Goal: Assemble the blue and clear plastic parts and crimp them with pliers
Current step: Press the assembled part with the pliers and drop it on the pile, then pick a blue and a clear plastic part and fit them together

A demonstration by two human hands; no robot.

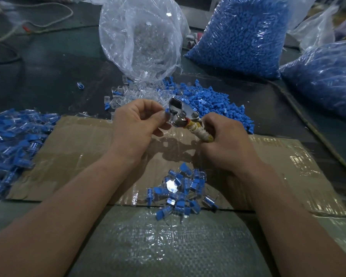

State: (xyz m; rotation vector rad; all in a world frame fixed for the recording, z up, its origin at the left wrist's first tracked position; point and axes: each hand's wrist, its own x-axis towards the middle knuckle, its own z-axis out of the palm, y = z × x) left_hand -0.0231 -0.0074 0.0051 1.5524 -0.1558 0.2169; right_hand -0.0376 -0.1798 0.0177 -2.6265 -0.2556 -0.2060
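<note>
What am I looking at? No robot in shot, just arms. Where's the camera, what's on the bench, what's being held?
There is no machine here: a person works with bare hands. The single picture comes from a wide-angle camera worn on the person's head, looking forward and down.

The left hand pinches a small blue part right beside the metal head of the pliers. The right hand grips their tape-wrapped handles.

Under the hands lies a taped cardboard sheet. Near its front edge is a small pile of blue-and-clear pieces, and a bigger heap of the same kind sits at the left.

Behind the hands are loose blue parts and clear parts spilling from an open clear bag. Full bags of blue parts stand at the far right.
</note>
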